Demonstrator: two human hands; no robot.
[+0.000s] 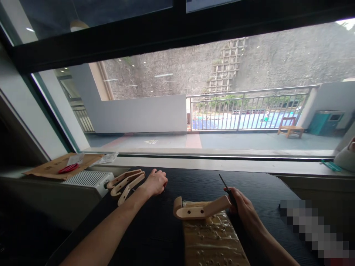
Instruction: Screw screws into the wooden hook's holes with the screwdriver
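My right hand (244, 207) is closed around the dark handle of a screwdriver (223, 181), its thin shaft pointing up and to the left. Beside that hand, a bent wooden piece (197, 211) with two holes and a curled end rests on a block wrapped in brown tape (213, 240), whose top is dotted with small holes. My left hand (156, 181) is over the black table, its fingers curled in; whatever they may hold is hidden. To its left lie several similar bent wooden pieces (128, 184), partly behind the forearm.
The black table (155, 236) stands against a windowsill. At the left are a white radiator (88, 181), a brown paper bag (52, 168), red-handled scissors (68, 168) and clear plastic wrapping (107, 158). A blurred patch (313, 231) covers the table's right edge.
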